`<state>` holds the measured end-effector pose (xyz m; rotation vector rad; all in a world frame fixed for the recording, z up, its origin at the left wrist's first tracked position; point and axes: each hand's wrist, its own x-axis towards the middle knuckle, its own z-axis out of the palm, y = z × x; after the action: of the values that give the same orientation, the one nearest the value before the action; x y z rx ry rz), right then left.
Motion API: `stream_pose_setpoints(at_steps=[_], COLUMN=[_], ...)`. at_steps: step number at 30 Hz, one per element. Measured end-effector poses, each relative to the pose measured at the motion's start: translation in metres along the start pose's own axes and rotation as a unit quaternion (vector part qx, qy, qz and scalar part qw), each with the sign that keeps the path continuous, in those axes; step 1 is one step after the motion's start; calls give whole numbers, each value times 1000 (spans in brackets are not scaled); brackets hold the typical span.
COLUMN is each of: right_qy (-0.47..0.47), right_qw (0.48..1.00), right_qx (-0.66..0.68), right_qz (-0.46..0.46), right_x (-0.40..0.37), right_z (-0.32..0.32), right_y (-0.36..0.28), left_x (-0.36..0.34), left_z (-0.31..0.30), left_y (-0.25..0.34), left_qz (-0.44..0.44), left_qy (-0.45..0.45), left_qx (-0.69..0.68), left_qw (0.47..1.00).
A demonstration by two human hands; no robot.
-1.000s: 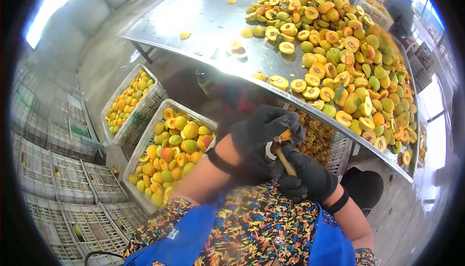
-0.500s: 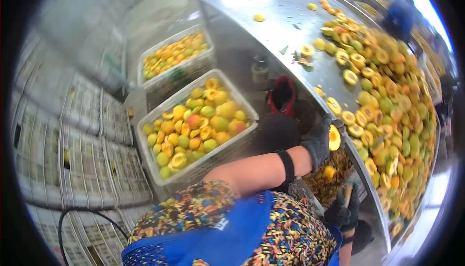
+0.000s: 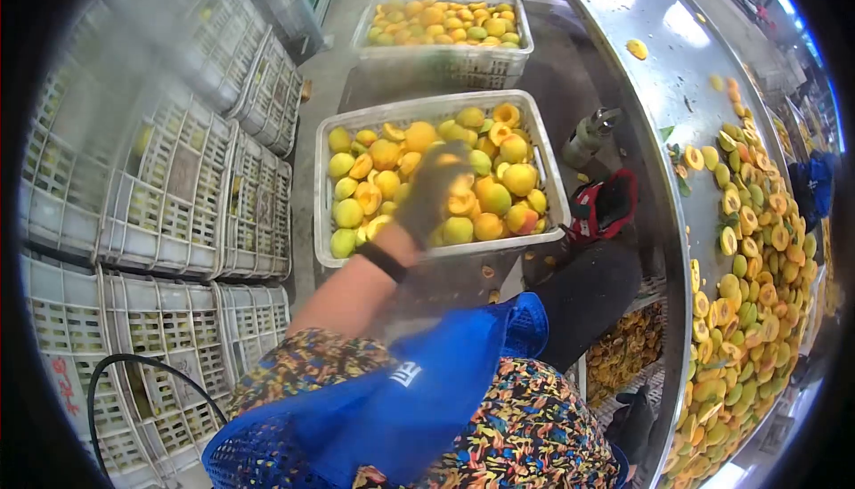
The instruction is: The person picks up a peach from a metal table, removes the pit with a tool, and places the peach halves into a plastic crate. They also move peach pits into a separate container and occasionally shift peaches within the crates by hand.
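My left hand, in a dark glove, reaches over the near white crate. It is right above the yellow-green apricots that fill the crate, many of them halved. Motion smears its fingers, so I cannot tell if they hold anything. My right hand, gloved too, is low beside the metal table's near edge, its fingers partly hidden. A bin of brown apricot pits lies under the table, just beyond that hand.
A second white crate of apricots stands farther off. Whole and halved apricots heap along the table. Stacked crates line the left side. A metal bottle and a red shoe are between crate and table.
My left hand has swung left from the table edge, where it held an apricot half, to over the near crate. The view has turned left. The wooden handle in my right hand no longer shows.
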<state>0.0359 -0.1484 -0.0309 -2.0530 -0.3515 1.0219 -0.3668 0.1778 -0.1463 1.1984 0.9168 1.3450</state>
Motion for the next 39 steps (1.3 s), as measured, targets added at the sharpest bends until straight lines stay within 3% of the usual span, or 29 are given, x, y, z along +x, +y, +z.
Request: stream_pose_setpoints(at_steps=[1, 2, 4, 5, 8, 10, 11, 12, 13, 14, 16, 19, 22, 23, 25, 26, 27, 28, 29, 30, 31, 32, 33, 34, 35, 36, 38, 39], right_qy=[-11, -20, -39, -49, -69, -71, -56, -42, -28, -36, -56, -31, 14, -9, -19, -35, -50, -52, -53, -51, -103, -97, -89, -79, -84, -88, -102, -112], right_qw=[1000, 999, 998, 997, 995, 995, 995, 994, 992, 992, 991, 998, 1000, 995, 985, 982, 977, 985, 991, 995, 969, 947, 917, 879, 876, 872, 855, 842], right_qx=[-12, -22, -41, -51, -67, -58, -80, -103, -125, -124, -120, -42, -1, -72, -163, -184, -204, -162, -120, -76, -212, -272, -330, -386, -395, -402, -412, -413], right_qz=[8, 16, 33, 15, -25, -38, -24, -9, 6, -2, -19, 18, 12, 62, 49, 13, -24, -1, 24, 50, -70, -139, -205, -267, -265, -265, -297, -329], right_x=[0, 1, 3, 5, 4, -3, -5, -6, -7, -8, -6, 2, 10, 15, 19, 37, 56, 61, 65, 68, 74, 71, 60, 53, 53, 54, 56, 59], right_z=[4, 9, 17, 20, 23, 29, 32, 35, 34, 30, 21, 8, 3, 2, 8, -10, -28, -29, -28, -27, -32, -24, -11, -2, 1, 5, 8, 5], right_y=[-4, -11, -22, -23, -26, -34, -37, -41, -42, -40, -31, -7, 16, 9, -2, 26, 54, 54, 52, 51, 54, 46, 31, 21, 17, 15, 16, 23], left_x=[-9, -22, -37, -39, -43, -35, -26, -18, -11, -5, 8, 18, 17, 16, 22, 26, 30, 35, 47, 54, 62, 60, 73, 72, 71, 74, 84, 90], left_z=[-31, -41, -71, -72, -40, -9, 11, 32, 54, 75, 106, 130, 143, 143, 129, 121, 107, 88, 58, 34, -7, -21, -73, -97, -109, -140, -164, -161], left_y=[7, 35, 33, 29, 12, -10, -24, -42, -43, -57, -70, -68, -67, -64, -57, -55, -58, -66, -71, -56, -70, -30, -69, -58, -42, -57, -61, -59], left_qz=[-11, -108, -126, -138, -140, -95, -90, -143, -82, -68, -38, -97, -96, -80, -109, -118, -61, -3, 8, -33, 28, 71, 51, 72, 27, 32, -82, -49], left_qy=[37, 96, 168, 206, 106, 10, -33, -70, -89, -89, -127, -181, -175, -167, -125, -87, -14, 56, 74, 144, 177, 154, 235, 252, 292, 302, 292, 274], left_qx=[19, -170, -269, -236, -144, 20, 30, -68, 48, 52, 244, 243, 303, 303, 305, 318, 298, 276, 397, 305, 358, 527, 419, 461, 450, 455, 258, 330], left_qw=[999, 975, 940, 940, 974, 995, 995, 985, 991, 992, 961, 948, 932, 935, 938, 937, 952, 959, 915, 941, 916, 833, 875, 848, 844, 837, 917, 902])
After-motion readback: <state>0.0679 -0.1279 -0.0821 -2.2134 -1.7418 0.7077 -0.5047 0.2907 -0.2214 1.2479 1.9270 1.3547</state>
